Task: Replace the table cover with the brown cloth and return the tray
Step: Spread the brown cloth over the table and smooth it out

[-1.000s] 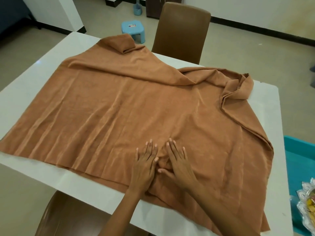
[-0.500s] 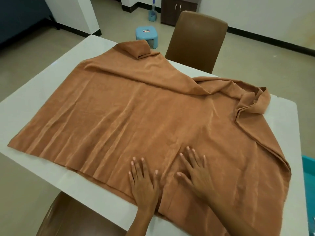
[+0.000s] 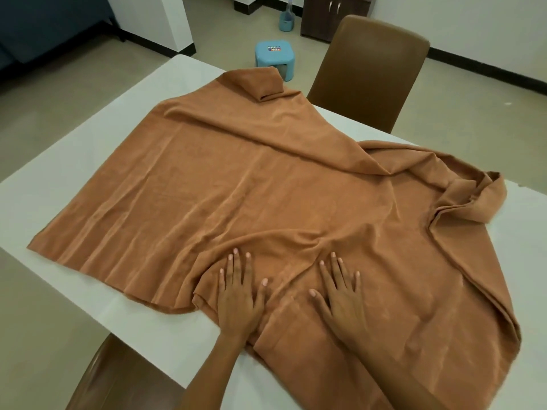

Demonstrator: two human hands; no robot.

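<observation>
The brown cloth lies spread over most of the white table, with its far corner folded back and its right end bunched in folds. My left hand presses flat on the cloth near the table's front edge, fingers straight. My right hand lies flat on the cloth a hand's width to the right, fingers spread. Between and ahead of the hands the cloth rises in a wrinkle. No tray is in view.
A brown chair stands at the table's far side and another chair back shows at the near edge. A small blue stool sits on the floor beyond the table, with a dark cabinet by the wall.
My hands have slid apart and back toward the near edge, staying flat on the cloth. A ridge of cloth has formed ahead of them. The view has shifted left.
</observation>
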